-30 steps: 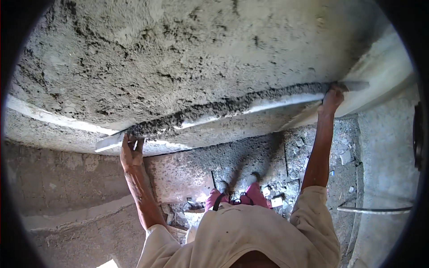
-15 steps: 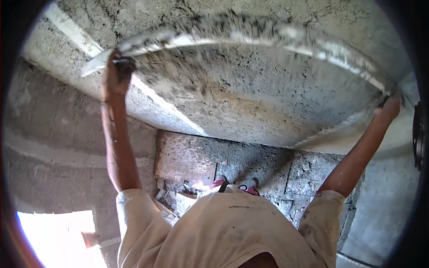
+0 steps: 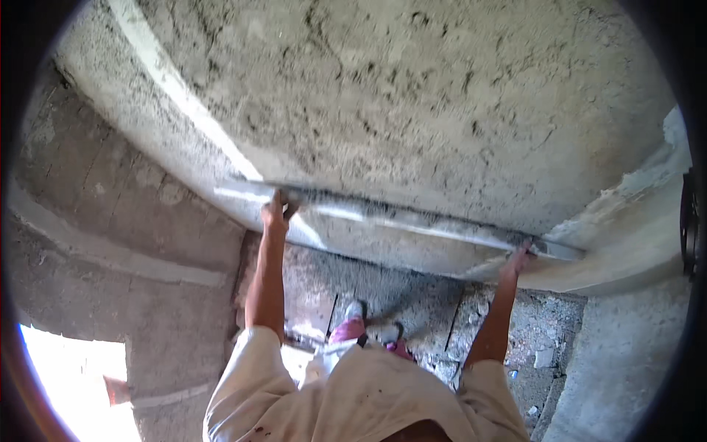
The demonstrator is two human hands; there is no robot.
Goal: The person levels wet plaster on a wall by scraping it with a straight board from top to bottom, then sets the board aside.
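A long metal screed bar (image 3: 412, 227) lies across the lower part of a rough, freshly plastered wall (image 3: 398, 118). Grey mortar has gathered along its upper edge. My left hand (image 3: 277, 211) is closed round the bar a little in from its left end, with grey smears by the fingers. Near the other end my right hand (image 3: 518, 258) grips the bar, slightly blurred. Both arms reach forward and down, and the bar slopes a little lower at the right. The undersides of both grips are partly hidden.
A pale smooth strip (image 3: 184, 96) runs down the wall at the left. Below is a floor (image 3: 412, 287) of boards, with rubble (image 3: 545, 357) at the right. Side walls stand left and right, the left one with a bright opening (image 3: 77, 383). A dark round object (image 3: 690, 221) is at the far right.
Both hands have brought the screed bar down the wall, from high up to near the floor. Less blurred now, the bar leaves more of the plaster above it in view.
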